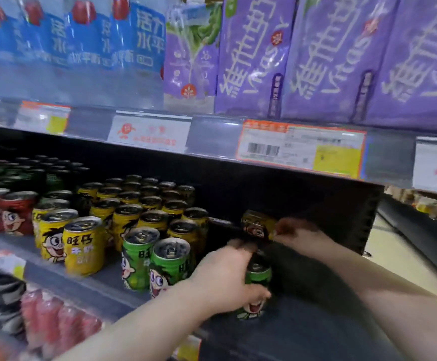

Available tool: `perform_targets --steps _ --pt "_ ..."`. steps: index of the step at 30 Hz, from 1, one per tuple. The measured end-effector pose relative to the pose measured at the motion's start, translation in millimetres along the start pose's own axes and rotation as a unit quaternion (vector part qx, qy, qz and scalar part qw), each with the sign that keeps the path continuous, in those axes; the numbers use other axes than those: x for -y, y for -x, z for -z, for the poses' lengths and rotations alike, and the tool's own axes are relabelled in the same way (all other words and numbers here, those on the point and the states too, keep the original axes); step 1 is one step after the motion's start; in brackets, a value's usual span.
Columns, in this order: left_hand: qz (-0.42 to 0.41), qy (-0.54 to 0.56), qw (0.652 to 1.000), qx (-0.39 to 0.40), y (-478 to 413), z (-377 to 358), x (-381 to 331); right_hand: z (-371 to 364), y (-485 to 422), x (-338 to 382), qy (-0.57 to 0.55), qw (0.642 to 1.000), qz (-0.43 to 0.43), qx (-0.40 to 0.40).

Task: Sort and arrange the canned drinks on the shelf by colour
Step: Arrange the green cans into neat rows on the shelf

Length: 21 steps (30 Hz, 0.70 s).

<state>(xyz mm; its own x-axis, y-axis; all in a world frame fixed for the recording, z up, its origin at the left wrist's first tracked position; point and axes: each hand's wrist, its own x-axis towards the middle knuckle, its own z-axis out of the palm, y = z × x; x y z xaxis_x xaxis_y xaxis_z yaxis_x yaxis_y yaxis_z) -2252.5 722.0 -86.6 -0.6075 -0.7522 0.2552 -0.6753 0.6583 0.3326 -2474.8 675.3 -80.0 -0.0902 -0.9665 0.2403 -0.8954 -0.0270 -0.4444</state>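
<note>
On the dark shelf (303, 332), right of the stocked rows, our left hand (227, 280) is wrapped round an upright green can (258, 276). The pair of green cans (155, 261) stands just to its left, on that hand's side, so we judge a short leftward slide would join them. Farther back our right hand (299, 235) pinches a yellow can (255, 225). The yellow block (134, 212) lies to its left. Blur hides whether this can is tilted.

Green can (257, 278) in left hand (225, 278)
</note>
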Motion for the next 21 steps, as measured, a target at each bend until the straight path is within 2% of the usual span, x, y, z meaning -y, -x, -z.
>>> perform_targets --steps 3,5,7,13,17,21 --pt "0.057 -0.105 0.992 -0.041 8 7 5 -3 -17 -7 0.04 0.999 -0.008 0.026" --pt "0.062 -0.194 0.978 -0.056 12 6 8 -10 -29 -11 0.051 0.998 -0.006 0.029" --pt "0.052 -0.229 0.971 -0.053 15 7 4 -18 -40 -17 0.073 0.997 -0.006 0.026" --pt "0.044 -0.227 0.971 -0.064 16 6 0 -38 -59 -24 0.031 0.999 -0.033 0.014" --pt "0.074 -0.202 0.976 -0.04 16 1 2 -40 -64 -25 0.104 0.993 -0.048 0.013" --pt "0.078 -0.194 0.977 -0.03 17 1 -1 -31 -47 -20 0.014 0.997 -0.045 0.068"
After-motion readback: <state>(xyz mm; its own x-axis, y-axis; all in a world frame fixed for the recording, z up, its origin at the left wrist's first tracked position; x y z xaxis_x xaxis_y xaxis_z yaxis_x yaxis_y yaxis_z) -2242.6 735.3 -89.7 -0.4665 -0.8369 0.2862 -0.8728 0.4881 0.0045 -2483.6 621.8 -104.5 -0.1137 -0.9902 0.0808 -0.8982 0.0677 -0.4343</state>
